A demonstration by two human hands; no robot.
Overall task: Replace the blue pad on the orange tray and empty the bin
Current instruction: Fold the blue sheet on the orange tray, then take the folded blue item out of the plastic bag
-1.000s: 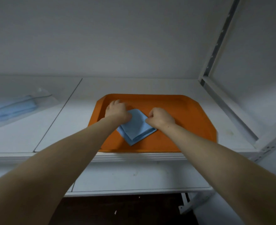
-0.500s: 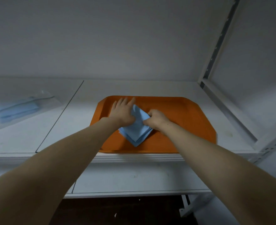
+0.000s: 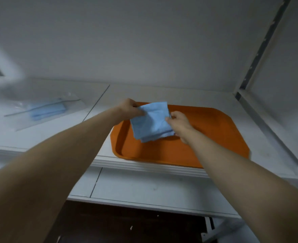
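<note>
White shelving is all you really get for a room, with dark floor showing under the nearest ledge and plain wall behind. Working outward from there: both bare forearms reach up over the white shelf to the orange tray, which sits at the shelf's front edge. So what's new is that the folded blue pad, which was lying flat on the tray a second ago with both hands pressing on it, is now lifted off and hanging above the tray's left half. The left hand has its grip pinched on the pad's upper left corner and the right hand is clamped on the right edge, so both are closed on the cloth and neither is free. The pad droops a bit at the bottom where the layers fan out, which looks like it could unfold if one side lets go. I'd guess this is either the old pad coming off or the new one about to be opened out; can't tell which. Further back on the left shelf section there's a clear packet with something blue inside, quite possibly another pad. No bin anywhere in view, so that half of the job looks not yet started.
</note>
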